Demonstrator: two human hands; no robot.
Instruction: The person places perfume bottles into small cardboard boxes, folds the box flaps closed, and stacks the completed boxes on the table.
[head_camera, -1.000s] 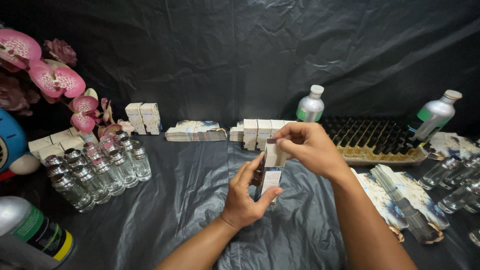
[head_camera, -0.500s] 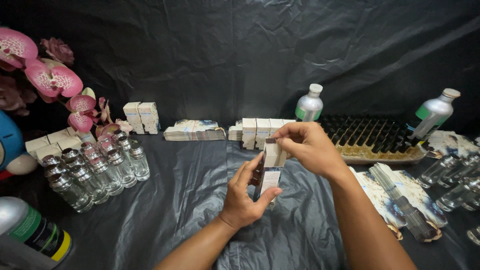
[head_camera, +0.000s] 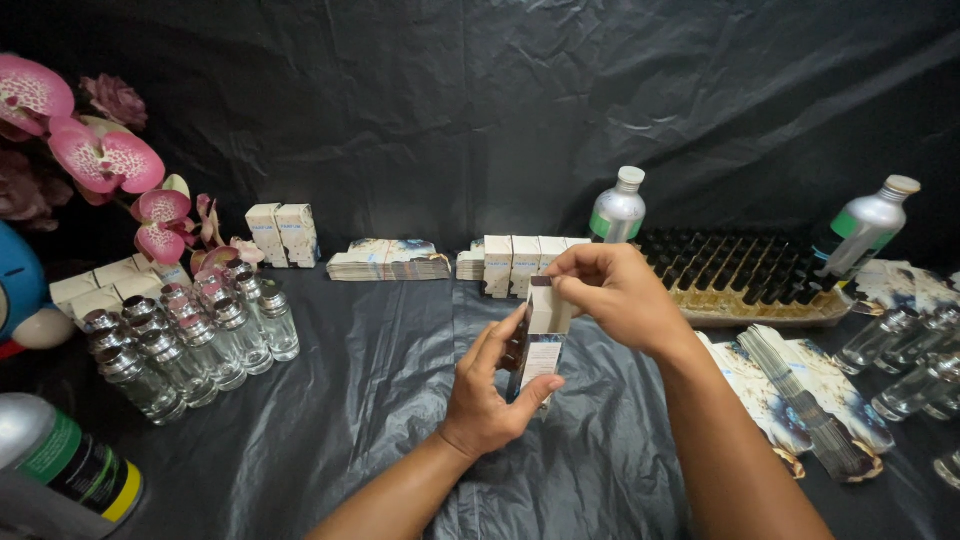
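Small carton box (head_camera: 541, 345), tall and narrow, stands upright in the middle of the frame, a little above the black plastic sheet (head_camera: 380, 400), and the left hand (head_camera: 490, 395) grips its lower part, thumb on the front face and the other fingers curled behind it. At the top of the box the right hand (head_camera: 615, 295) comes from the right side and pinches the open white flap with closed fingertips. Clear glass bottles (head_camera: 190, 345) stand in a group at the left, well apart from both hands, and a row of closed boxes (head_camera: 515, 262) stands just behind the hands.
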